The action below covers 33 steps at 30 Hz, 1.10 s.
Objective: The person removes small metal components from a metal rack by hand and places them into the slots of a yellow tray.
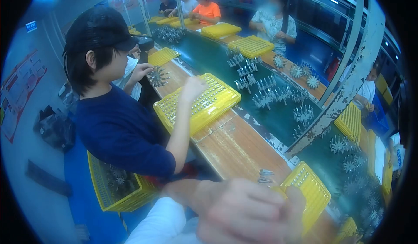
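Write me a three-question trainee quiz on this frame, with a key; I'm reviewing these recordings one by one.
1. Multiple choice: the small metal pieces just beyond the camera wearer's blurred hand lie on
a) a blue floor
b) a wooden bench top
c) a red cloth

2. True or false: the co-worker in the black cap has a hand over a yellow tray.

3. Fill in: the spiky metal clusters along the middle strip stand on a ____ surface.

Key: 1 b; 2 true; 3 green.
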{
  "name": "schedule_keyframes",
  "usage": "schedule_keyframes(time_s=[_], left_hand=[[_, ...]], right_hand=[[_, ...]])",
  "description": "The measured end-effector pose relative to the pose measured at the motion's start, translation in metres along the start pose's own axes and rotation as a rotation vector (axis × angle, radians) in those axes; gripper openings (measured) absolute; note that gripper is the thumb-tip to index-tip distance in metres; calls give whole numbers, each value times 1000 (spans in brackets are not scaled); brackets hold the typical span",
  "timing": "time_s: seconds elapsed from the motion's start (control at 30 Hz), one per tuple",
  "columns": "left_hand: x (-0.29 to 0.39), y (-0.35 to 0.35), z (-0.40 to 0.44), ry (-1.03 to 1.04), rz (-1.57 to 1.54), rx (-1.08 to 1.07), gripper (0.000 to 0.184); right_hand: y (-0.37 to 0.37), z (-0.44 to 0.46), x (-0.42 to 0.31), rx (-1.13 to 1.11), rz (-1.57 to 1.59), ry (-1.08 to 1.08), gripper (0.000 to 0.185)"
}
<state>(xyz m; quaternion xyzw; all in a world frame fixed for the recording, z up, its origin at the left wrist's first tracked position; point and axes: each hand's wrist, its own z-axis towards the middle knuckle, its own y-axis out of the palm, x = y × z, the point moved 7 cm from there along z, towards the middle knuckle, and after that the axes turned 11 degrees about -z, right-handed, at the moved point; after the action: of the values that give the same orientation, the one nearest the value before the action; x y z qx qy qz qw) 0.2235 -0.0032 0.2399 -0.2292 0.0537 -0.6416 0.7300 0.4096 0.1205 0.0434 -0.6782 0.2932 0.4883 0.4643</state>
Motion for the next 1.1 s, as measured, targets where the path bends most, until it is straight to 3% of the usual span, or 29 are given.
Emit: schedule_keyframes(time_s=[0.17,0.3,0.37,0.5,0.57,0.67,0.77,0.87,0.97,1.1], left_hand=[[18,-10,-7,143,66,4,16],[29,-22,-15,273,77,11,16],[35,-27,-19,353,85,13,16],[45,-31,-27,491,163,22,16],[38,-25,-29,554,121,45,16],[-34,-18,-44,-275,492,314,20],[-61,8,-70,-340,411,175,21],[-58,39,-71,-510,229,24,21],[-51,68,-81,-530,212,-76,20],[-38,71,-87,-641,342,9,19]], right_hand=[[6,-26,-81,180,-708,-848,16],[-2,-31,-90,182,-722,-730,21],[1,-38,-99,210,-835,-910,26],[-3,-35,-103,244,-827,-947,28],[-9,-35,-95,121,-823,-922,40],[-13,-38,-100,127,-825,-912,40],[-16,-38,-93,123,-820,-922,39],[-17,-38,-92,110,-831,-913,38],[-12,-41,-94,130,-813,-944,38],[-5,-43,-93,101,-824,-987,37]])
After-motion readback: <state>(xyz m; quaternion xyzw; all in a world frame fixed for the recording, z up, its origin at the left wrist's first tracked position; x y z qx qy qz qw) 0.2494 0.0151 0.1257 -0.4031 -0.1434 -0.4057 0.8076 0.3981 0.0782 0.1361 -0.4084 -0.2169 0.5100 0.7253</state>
